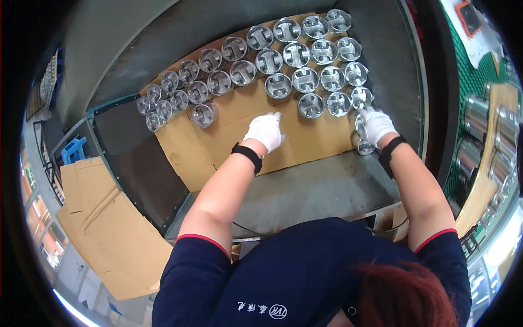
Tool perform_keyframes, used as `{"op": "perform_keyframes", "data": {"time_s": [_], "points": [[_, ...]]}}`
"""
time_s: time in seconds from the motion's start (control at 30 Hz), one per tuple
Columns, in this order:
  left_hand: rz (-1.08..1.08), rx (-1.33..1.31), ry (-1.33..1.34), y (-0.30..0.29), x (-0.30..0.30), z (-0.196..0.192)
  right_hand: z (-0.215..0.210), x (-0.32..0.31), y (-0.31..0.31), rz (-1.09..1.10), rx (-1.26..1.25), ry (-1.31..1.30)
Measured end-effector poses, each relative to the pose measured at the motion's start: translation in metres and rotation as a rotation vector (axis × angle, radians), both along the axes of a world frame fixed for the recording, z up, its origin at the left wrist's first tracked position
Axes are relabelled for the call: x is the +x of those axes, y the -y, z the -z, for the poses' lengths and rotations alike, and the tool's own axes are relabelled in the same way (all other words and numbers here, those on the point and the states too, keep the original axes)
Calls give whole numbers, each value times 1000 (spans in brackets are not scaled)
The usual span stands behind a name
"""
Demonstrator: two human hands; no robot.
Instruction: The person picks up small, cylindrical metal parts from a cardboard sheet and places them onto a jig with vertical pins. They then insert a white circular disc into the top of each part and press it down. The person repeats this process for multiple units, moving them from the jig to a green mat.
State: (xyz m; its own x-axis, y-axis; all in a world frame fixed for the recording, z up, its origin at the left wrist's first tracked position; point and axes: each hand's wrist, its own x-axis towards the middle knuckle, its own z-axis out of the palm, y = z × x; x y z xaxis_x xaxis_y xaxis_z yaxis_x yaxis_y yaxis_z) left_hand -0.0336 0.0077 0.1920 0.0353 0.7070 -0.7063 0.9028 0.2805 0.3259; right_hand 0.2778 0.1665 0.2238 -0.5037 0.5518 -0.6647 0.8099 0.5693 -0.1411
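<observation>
Rows of shiny metal pistons [297,54] stand on a cardboard sheet [313,143], their hollow undersides facing up. My right hand [377,126], in a white glove, is at the right end of the rows. Its fingers are closed at a piston [359,124] that the glove partly covers. Just below that hand sits another piston [365,147] near the sheet's edge. My left hand [265,132], also gloved in white, is over bare cardboard left of centre. Its fingers are drawn together, and no piston shows in them. A lone piston [205,115] stands to its left.
Grey metal walls [381,60] enclose the work surface at the back and right. A dark panel [144,169] borders it at left, beside a large cardboard piece [111,229]. Metal cylinders [476,117] stand at far right near green mesh [471,71]. A blue stool [73,150] is at far left.
</observation>
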Motion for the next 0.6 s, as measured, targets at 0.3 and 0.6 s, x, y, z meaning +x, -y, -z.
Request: {"op": "perform_keyframes", "data": {"time_s": [0.3,0.6], "points": [[-25,39,-21,-78,38,80,102,-35,-61,-228,-58,123],[-137,-168,-139,-121,85,158,180,-53,-94,-430,-125,177]]}}
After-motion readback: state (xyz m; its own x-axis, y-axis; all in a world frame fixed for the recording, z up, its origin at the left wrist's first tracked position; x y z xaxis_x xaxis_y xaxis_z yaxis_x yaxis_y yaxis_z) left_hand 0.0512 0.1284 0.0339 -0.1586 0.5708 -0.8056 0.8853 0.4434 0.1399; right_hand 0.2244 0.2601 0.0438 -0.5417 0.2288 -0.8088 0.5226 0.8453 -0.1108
